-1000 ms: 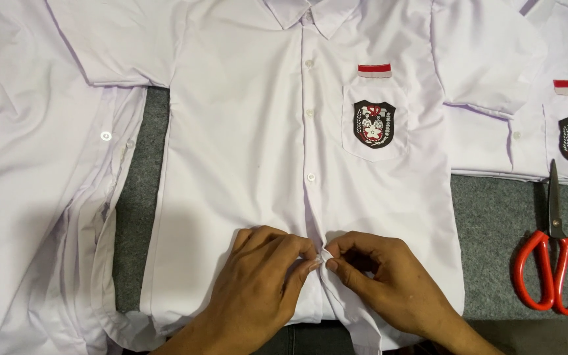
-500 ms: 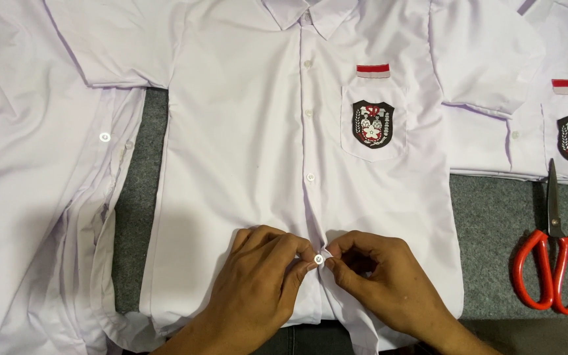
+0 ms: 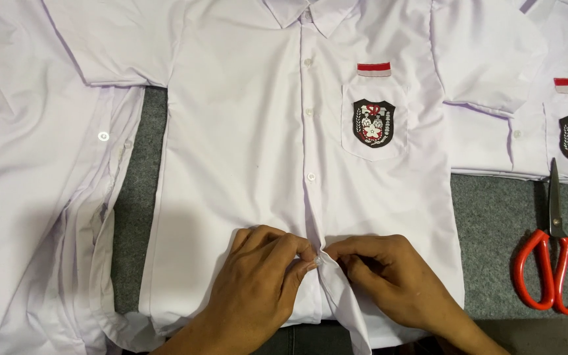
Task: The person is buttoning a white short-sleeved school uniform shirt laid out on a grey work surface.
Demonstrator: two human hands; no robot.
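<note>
Since half-second earlier, small white button (image 3: 317, 260), then exposed between fingertips, sat nearly covered by them; both hands barely shifted.

Head view: left hand (image 3: 256, 289) and right hand (image 3: 389, 279) met at lower placket of white short-sleeved shirt (image 3: 244, 151), spread flat on grey table (image 3: 494, 217). Left thumb and forefinger pinched button; right fingers closed on raised placket edge beside it. Black crest badge (image 3: 373, 122) on chest pocket. Second shirt (image 3: 27, 197) lay left, third shirt (image 3: 540, 138) right. Red-handled scissors (image 3: 553, 263) rested far right, blades shut.
</note>
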